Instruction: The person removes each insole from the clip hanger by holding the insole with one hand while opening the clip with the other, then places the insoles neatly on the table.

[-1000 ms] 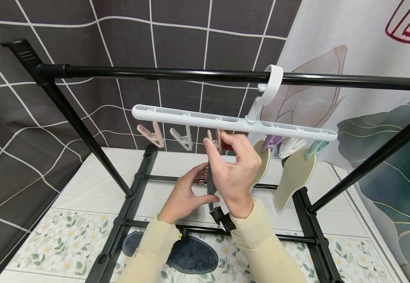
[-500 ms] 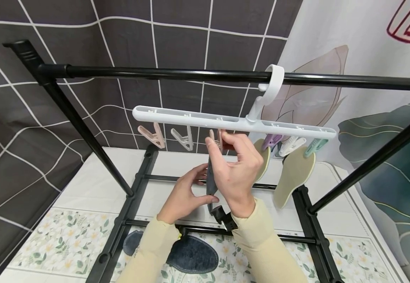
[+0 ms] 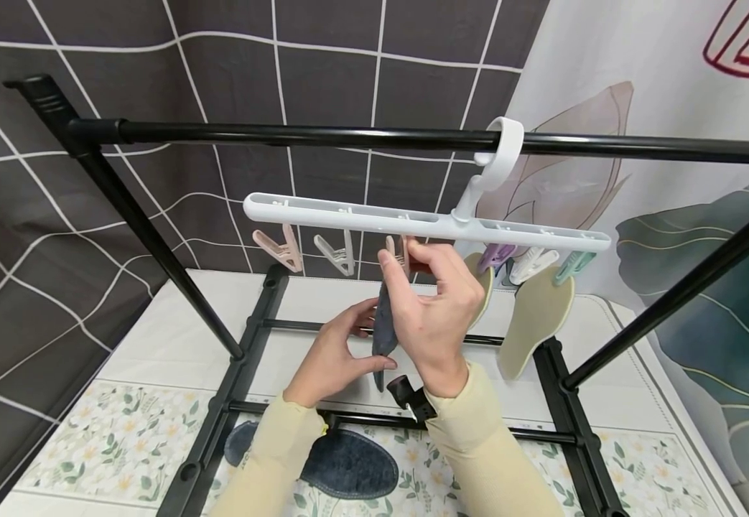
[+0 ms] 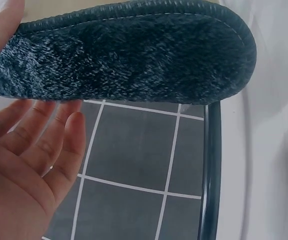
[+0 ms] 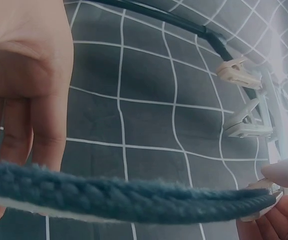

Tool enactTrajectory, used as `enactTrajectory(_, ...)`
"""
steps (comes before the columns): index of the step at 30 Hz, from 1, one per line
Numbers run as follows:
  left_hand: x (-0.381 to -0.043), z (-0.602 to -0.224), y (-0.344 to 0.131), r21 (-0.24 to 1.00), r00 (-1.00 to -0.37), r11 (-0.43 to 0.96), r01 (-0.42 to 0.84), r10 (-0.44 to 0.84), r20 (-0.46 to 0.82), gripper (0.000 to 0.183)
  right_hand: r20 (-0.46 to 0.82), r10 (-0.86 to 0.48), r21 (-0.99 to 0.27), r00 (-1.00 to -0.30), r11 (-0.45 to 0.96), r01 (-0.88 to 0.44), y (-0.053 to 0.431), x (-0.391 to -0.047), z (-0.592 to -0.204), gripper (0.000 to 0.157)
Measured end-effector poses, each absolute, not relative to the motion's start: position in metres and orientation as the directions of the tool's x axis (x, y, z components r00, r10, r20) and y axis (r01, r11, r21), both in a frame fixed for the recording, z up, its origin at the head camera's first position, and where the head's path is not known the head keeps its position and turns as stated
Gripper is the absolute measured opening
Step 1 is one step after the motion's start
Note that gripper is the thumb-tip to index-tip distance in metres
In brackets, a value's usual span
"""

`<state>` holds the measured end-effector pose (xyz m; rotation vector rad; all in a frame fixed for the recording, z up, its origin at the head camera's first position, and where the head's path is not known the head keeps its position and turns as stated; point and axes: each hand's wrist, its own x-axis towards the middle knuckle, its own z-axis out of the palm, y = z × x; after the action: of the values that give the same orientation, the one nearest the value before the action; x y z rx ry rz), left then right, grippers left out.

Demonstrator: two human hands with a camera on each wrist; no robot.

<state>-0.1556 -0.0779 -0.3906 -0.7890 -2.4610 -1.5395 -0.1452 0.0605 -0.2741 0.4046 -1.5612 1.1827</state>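
My right hand [image 3: 432, 316] pinches a pink clothes peg [image 3: 405, 253] under the white hanger [image 3: 374, 217], at the top end of a dark blue fuzzy insole [image 4: 123, 55]. That insole hangs nearly edge-on in the head view. Lower down, my left hand [image 3: 332, 352] holds it, the thumb across it and the fingers on its far side. The right wrist view shows the insole's other end at the peg, partly covered by fingertips. Left of my hands hang another pink peg [image 3: 280, 249] and a white peg [image 3: 337, 253], holding nothing.
A black rack's top bar [image 3: 322, 135] carries the hanger by its hook. To the right, two beige insoles [image 3: 536, 323] hang from purple, white and green pegs [image 3: 574, 266]. Below lies a dark blue insole [image 3: 351, 463], partly hidden by the left sleeve. Lower crossbars [image 3: 529, 435] run near the forearms.
The held insole has turned slightly, showing more of its face, and its lower end has swung a little left. The right hand and hanger have shifted slightly right.
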Motion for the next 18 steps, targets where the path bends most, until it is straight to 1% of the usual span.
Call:
enactTrajectory(2, -0.156, -0.391, -0.079, 0.797, -0.857, 0.350, 0.492, 0.359, 0.370, 0.086, 0.879, 0.315, -0.470, -0.358, 0.450, -0.759, 0.061, -0.145, -0.274, 0.021)
enactTrajectory(9, -0.157, -0.391, -0.084, 0.774, -0.862, 0.401, 0.490, 0.355, 0.361, 0.086, 0.881, 0.314, -0.466, -0.353, 0.452, -0.761, 0.062, -0.146, -0.274, 0.017)
enactTrajectory(18, -0.156, -0.391, -0.090, 0.737, -0.865, 0.462, 0.493, 0.352, 0.357, 0.088, 0.881, 0.303, -0.467, -0.362, 0.448, -0.762, 0.064, -0.145, -0.274, 0.018)
